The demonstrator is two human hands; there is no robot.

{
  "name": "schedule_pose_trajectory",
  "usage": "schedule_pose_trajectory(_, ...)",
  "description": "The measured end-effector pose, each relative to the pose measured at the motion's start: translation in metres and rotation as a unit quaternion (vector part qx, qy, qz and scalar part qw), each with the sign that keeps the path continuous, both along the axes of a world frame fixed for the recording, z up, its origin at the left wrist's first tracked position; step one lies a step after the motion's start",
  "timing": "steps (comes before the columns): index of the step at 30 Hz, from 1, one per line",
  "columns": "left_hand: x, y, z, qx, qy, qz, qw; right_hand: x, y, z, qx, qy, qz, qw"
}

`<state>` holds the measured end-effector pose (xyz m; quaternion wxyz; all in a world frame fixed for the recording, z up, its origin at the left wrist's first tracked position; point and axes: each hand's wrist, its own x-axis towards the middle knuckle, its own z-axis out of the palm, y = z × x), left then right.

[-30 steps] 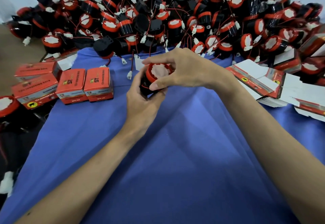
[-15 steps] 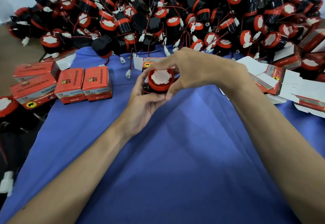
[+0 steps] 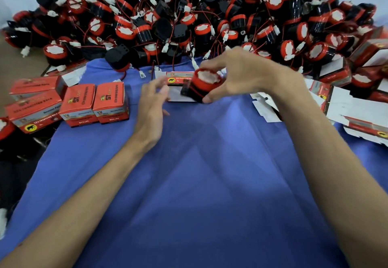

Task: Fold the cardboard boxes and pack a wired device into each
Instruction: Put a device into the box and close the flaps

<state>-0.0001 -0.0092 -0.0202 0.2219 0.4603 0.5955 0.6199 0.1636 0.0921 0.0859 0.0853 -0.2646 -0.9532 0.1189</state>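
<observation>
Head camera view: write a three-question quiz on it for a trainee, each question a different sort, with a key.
1. Multiple choice. What does the right hand grip?
A) a closed box
B) a red-capped device
C) a loose white connector

2. True or false. The closed boxes stand on the person's right.

3. Fill in. The left hand, its fingers spread, holds ____.

Key
1. B. The fingers and thumb curl round the device.
2. False. They stand on the person's left.
3. Nothing.
</observation>
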Motion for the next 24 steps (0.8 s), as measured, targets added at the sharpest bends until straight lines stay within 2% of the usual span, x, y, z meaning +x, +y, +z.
schedule_pose_trajectory(2, -0.016, 0.018, 0.003, 0.027, 0.122, 0.113, 0.986, 0.016, 0.013, 0.005, -0.001, 0.04, -0.046, 0.998)
schedule_pose_trajectory(3, -0.025, 0.03, 0.006, 0.013, 0.183, 0.143, 0.973, 0.023, 0.018, 0.005, -0.011, 0.061, -0.06, 0.996)
schedule_pose_trajectory(5, -0.041, 0.056, 0.011, -0.084, 0.275, 0.156, 0.945, 0.029, 0.023, 0.005, -0.046, 0.089, -0.077, 0.992)
schedule_pose_trajectory(7, -0.053, 0.077, 0.016, -0.204, 0.282, 0.104, 0.932, 0.03, 0.027, 0.003, -0.07, 0.1, -0.085, 0.989)
schedule_pose_trajectory(9, -0.054, 0.084, 0.017, -0.248, 0.2, 0.021, 0.947, 0.03, 0.028, 0.002, -0.082, 0.111, -0.078, 0.987)
schedule_pose_trajectory(11, -0.049, 0.076, 0.015, -0.192, 0.169, 0.0, 0.967, 0.029, 0.027, 0.004, -0.079, 0.126, -0.072, 0.986)
schedule_pose_trajectory(13, -0.042, 0.058, 0.01, -0.083, 0.216, 0.003, 0.973, 0.027, 0.025, 0.005, -0.06, 0.139, -0.06, 0.987)
schedule_pose_trajectory(16, -0.028, 0.025, -0.001, 0.044, 0.343, -0.055, 0.937, 0.019, 0.016, 0.007, -0.032, 0.148, -0.031, 0.988)
schedule_pose_trajectory(18, -0.018, 0.009, -0.009, 0.069, 0.394, -0.067, 0.914, 0.01, 0.003, 0.008, -0.024, 0.14, 0.001, 0.99)
schedule_pose_trajectory(19, -0.014, 0.004, -0.012, 0.073, 0.396, -0.055, 0.914, 0.004, -0.003, 0.008, -0.012, 0.128, 0.02, 0.991)
schedule_pose_trajectory(22, -0.01, -0.003, -0.013, 0.076, 0.358, -0.015, 0.93, -0.013, -0.014, 0.0, 0.053, 0.056, 0.057, 0.995)
schedule_pose_trajectory(24, -0.012, -0.005, -0.013, 0.087, 0.338, -0.017, 0.937, -0.02, -0.015, -0.007, 0.068, 0.0, 0.045, 0.997)
